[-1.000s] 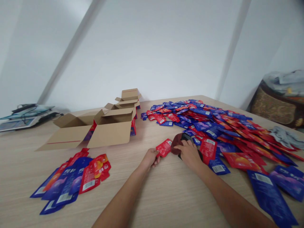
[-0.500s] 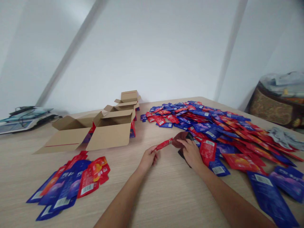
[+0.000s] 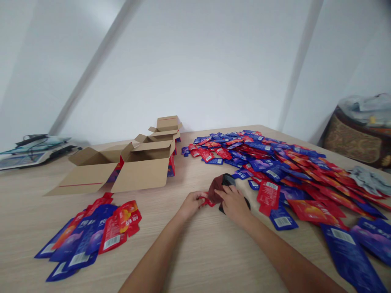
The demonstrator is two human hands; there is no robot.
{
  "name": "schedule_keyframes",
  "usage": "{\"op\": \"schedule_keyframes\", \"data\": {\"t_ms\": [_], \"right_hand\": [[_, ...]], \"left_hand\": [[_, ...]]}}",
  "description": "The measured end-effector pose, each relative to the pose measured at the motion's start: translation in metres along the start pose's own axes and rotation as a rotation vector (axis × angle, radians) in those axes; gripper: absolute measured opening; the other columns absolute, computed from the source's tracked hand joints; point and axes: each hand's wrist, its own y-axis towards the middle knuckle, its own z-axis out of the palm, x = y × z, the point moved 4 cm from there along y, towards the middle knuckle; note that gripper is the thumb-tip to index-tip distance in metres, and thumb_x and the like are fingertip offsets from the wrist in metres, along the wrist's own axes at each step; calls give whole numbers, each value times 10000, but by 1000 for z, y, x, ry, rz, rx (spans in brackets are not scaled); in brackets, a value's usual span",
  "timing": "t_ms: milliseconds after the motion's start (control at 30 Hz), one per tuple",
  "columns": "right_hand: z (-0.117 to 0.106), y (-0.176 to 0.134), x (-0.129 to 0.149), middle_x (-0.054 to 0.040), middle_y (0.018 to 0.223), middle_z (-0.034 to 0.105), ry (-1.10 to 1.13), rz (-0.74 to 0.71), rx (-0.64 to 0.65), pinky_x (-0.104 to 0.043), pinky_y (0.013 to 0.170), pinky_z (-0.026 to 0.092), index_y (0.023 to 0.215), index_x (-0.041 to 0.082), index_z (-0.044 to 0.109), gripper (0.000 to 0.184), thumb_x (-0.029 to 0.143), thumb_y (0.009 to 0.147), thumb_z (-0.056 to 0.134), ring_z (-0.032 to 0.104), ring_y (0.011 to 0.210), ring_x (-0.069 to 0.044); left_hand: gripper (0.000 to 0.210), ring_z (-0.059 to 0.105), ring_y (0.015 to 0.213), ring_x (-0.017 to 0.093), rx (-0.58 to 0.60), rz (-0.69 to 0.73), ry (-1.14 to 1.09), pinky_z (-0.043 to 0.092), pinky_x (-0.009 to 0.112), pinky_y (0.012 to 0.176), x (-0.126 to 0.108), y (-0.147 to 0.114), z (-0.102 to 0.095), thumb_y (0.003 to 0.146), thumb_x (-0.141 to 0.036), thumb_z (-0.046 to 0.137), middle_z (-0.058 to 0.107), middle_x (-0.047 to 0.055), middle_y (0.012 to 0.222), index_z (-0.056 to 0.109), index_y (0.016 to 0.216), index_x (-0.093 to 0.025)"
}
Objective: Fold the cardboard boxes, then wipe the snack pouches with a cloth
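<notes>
My left hand [image 3: 193, 204] is closed in a pinch on a red pouch [image 3: 208, 201], of which only a small part shows beyond the fingers. Its far end meets a brown-and-black object [image 3: 215, 188] of a kind I cannot make out. My right hand [image 3: 233, 202] grips that object from the right, the fingers bent over its brown part. Right of this hand lies a loose red pouch [image 3: 269, 194] with a barcode, partly over a blue pouch [image 3: 282, 217].
A big heap of red and blue pouches [image 3: 259, 148] covers the table's right side. Open cardboard boxes [image 3: 143, 169] stand in a row at left, with a small fan of pouches [image 3: 84, 232] in front. Grey cloth [image 3: 366, 179] lies at far right; a patterned chair [image 3: 351, 136] stands beyond.
Both hands have come closer together, the right moving left with the brown-and-black object. The red pouch, held out lengthwise before, is now mostly hidden by the left fingers and the object.
</notes>
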Motion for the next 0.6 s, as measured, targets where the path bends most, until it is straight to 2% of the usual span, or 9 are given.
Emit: {"op": "schedule_keyframes", "data": {"t_ms": [67, 133, 267, 367, 533, 600], "right_hand": [[-4, 2, -20, -82, 1214, 540, -47, 94, 2, -393, 855, 314, 1216, 251, 555, 466, 130, 783, 433, 411, 1081, -271], [-9, 1, -28, -85, 1178, 557, -56, 138, -21, -393, 848, 317, 1196, 243, 570, 450, 129, 785, 426, 421, 1062, -267], [-20, -10, -2, -68, 1248, 501, 4, 28, -144, -386, 881, 306, 1254, 262, 507, 494, 131, 783, 438, 385, 1112, -254], [-23, -14, 19, -45, 1278, 475, 36, -89, -163, -394, 898, 297, 1232, 290, 518, 493, 132, 768, 465, 365, 1131, -256], [-32, -13, 14, -81, 1252, 476, 59, -48, -225, -405, 894, 303, 1263, 260, 500, 502, 117, 788, 425, 372, 1115, -262], [-31, -13, 17, -80, 1263, 469, 63, -76, -214, -410, 900, 294, 1266, 273, 497, 502, 126, 790, 434, 364, 1126, -263]], "left_hand": [[266, 370, 429, 44, 38, -55, -31, 224, 180, 422, -3, -4, -2, 634, -209, 571, 506, -47, 547, 625, 880, -121], [315, 372, 406, 37, 62, -102, -69, 190, 174, 395, -4, -7, -5, 616, -198, 595, 514, -62, 562, 576, 926, -148], [379, 370, 377, 31, 102, -135, -111, 169, 164, 371, -3, -9, -10, 580, -156, 620, 513, -86, 564, 485, 934, -176], [389, 397, 389, 39, 158, -143, -132, 197, 162, 367, -2, -11, -13, 574, -143, 609, 517, -83, 567, 466, 935, -173], [426, 381, 372, 37, 206, -160, -111, 204, 166, 359, -3, -10, -15, 562, -137, 593, 527, -81, 567, 442, 960, -166], [432, 397, 384, 40, 203, -171, -84, 208, 165, 358, -3, -10, -14, 559, -135, 584, 543, -71, 579, 439, 965, -161]]}}
